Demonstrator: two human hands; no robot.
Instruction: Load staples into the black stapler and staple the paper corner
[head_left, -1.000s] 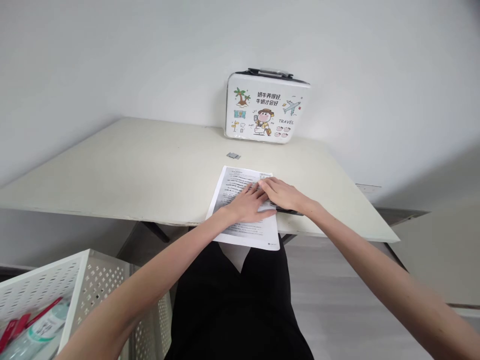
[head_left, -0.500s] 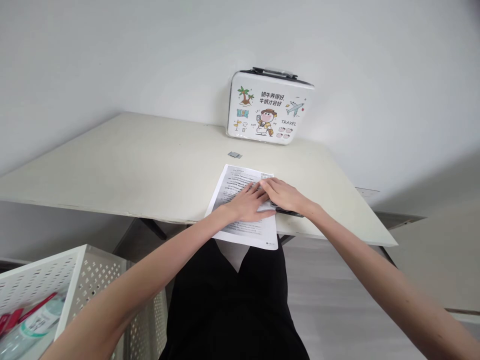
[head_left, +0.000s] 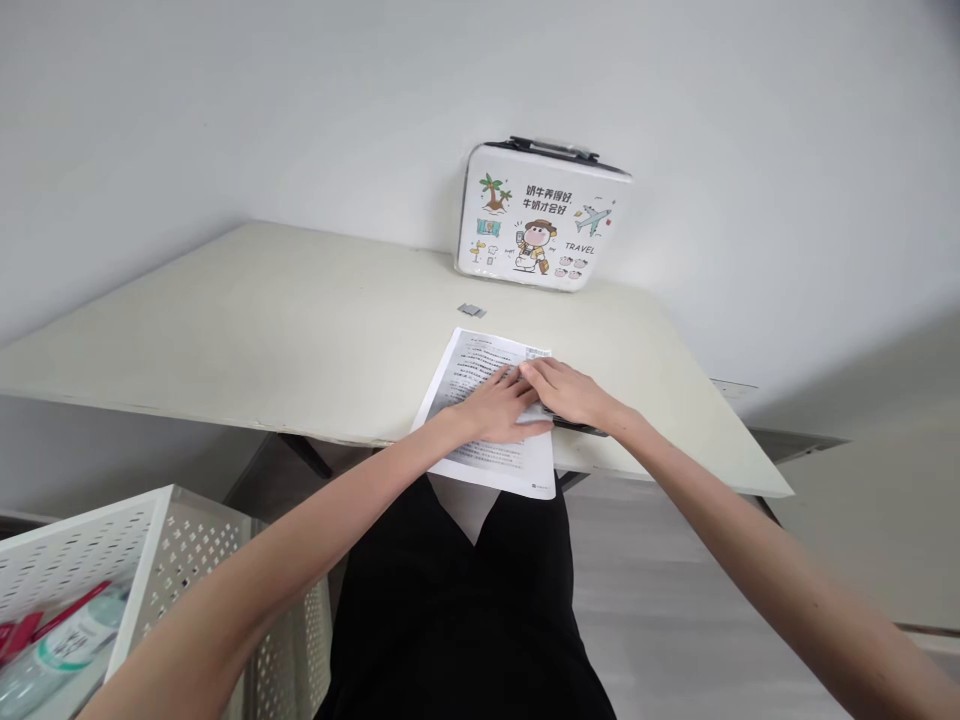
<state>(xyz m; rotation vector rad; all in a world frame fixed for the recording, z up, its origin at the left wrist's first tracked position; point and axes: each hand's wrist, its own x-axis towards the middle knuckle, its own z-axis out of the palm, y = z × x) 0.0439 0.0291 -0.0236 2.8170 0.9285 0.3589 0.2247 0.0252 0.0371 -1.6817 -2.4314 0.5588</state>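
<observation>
A printed sheet of paper (head_left: 491, 470) lies on the table, its lower end hanging over the front edge above my lap. My left hand (head_left: 499, 408) rests flat on it with the fingers spread. At the sheet's right edge, my right hand (head_left: 570, 390) bends over a black stapler (head_left: 577, 427), which is mostly hidden under the palm. The fingertips of both hands meet near the upper right of the page. Small grey staple strips (head_left: 472, 311) lie just beyond the top of the paper.
A white case (head_left: 544, 220) with cartoon prints leans upright against the wall at the back of the table (head_left: 262, 330). Down at the left, a white perforated basket (head_left: 161, 570) holds a plastic bottle (head_left: 67, 650) and red items.
Both hands keep their place on the paper and stapler. The view has shifted only very slightly.
</observation>
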